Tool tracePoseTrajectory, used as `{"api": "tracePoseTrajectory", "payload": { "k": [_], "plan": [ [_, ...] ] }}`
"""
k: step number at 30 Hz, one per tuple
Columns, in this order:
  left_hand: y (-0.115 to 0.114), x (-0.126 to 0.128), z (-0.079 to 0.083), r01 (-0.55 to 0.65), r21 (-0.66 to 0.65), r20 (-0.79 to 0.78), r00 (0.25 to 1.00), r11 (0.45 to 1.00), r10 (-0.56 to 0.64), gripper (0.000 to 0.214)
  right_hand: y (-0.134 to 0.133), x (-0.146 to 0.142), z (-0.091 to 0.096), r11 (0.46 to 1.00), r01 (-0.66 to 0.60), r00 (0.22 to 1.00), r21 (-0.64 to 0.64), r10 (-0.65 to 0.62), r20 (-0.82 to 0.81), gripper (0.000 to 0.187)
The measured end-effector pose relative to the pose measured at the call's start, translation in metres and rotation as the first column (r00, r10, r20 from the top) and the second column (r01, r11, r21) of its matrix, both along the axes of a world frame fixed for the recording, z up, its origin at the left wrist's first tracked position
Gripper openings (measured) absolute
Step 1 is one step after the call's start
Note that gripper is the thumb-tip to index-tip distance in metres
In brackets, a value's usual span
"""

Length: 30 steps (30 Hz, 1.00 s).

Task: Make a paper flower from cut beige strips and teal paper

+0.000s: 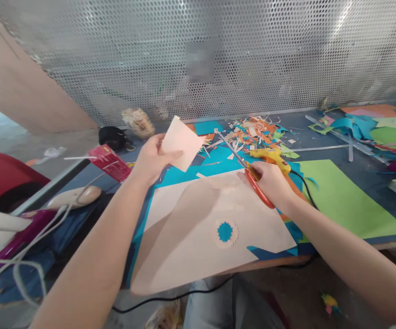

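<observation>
My left hand (151, 157) is closed on a small pale pink piece of paper (181, 142), held up above the table. My right hand (269, 180) grips orange-handled scissors (242, 167), whose blades point up and left toward the piece, a short gap away. Below both hands lies a large pale pink sheet (198, 233) with a blue scalloped disc (225, 232) on it. Blue paper (184, 176) lies under the sheet.
A yellow glue gun (271, 156) with a black cord lies behind my right hand. A heap of paper scraps (252, 130) sits at the back, a green sheet (345, 196) to the right, more coloured paper (379, 123) far right. A red box (110, 162) and white cables (29, 246) are left.
</observation>
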State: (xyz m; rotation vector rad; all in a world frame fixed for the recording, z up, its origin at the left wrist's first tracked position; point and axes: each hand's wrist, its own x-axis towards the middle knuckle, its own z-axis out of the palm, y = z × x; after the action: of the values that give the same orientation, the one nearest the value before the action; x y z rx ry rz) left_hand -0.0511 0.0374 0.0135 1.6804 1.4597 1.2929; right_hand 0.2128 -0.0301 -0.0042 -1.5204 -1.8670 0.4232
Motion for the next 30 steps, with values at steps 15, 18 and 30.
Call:
{"api": "tracePoseTrajectory", "payload": {
  "k": [15,18,30],
  "plan": [
    [-0.043,0.081,-0.022,0.355,-0.105,0.534,0.808,0.929,-0.248,0.074,0.014,0.0,-0.011,0.999,-0.038,0.865,0.007,0.036,-0.5,0.027],
    [-0.04,0.078,-0.023,0.413,-0.186,0.603,0.765,0.891,-0.229,0.068,0.012,0.0,-0.005,0.996,-0.016,0.871,0.083,0.054,-0.488,0.024],
    [-0.037,0.075,-0.023,0.317,-0.083,0.599,0.773,0.945,-0.207,0.038,0.008,0.0,-0.007,0.991,-0.071,0.916,0.117,0.111,-0.385,0.018]
  ]
}}
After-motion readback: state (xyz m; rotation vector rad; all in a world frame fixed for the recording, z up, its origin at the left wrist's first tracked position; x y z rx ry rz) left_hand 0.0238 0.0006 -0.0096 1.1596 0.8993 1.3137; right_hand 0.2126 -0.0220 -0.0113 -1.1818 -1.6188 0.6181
